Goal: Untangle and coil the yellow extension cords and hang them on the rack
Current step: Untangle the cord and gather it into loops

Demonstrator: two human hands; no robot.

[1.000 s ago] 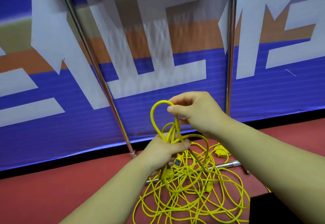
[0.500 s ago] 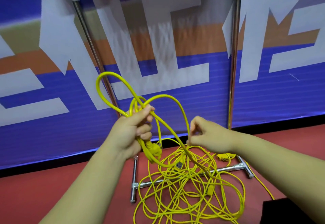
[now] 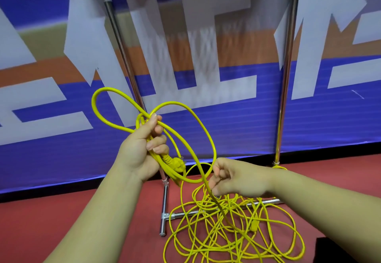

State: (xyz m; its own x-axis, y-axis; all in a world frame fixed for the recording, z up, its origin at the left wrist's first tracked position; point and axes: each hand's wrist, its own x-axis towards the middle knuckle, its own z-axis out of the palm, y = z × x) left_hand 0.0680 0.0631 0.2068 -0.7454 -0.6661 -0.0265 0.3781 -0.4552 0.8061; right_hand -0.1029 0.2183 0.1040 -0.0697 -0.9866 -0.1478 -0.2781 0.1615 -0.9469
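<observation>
Left hand [image 3: 140,151] is clenched round a bunch of yellow extension cords [image 3: 162,158], fingers curled over, thumb up top pressing the strands together. Two loops stick out above the fist: one long skinny one leaning off to the left, one rounder one arching over to the right. A chunky moulded yellow plug [image 3: 177,163] dangles just under the fingers.

Right hand [image 3: 239,178] sits lower and off to the right, pinching a single strand between thumb and fingertips, other fingers loosely curled in. That's the strand coming down off the rounder loop, and below the pinch it runs on down into the pile.

The cord itself is smooth, glossy, round rubbery-looking stuff, and fairly thin.

The rest of it is a messy pile [image 3: 218,207] on the red floor [image 3: 61,221], loads of overlapping loops draped over the rack's bottom bar. There's a small yellow connector [image 3: 254,225] buried in it.

The rack [image 3: 287,77] is shiny chrome tube: two poles going up, the left one looking slanted, plus a T-shaped foot on the floor. Nothing yellow is hanging on what you can see of it.

Behind it there's a ribbed blue banner [image 3: 237,128] with big white shapes and an orange band.
</observation>
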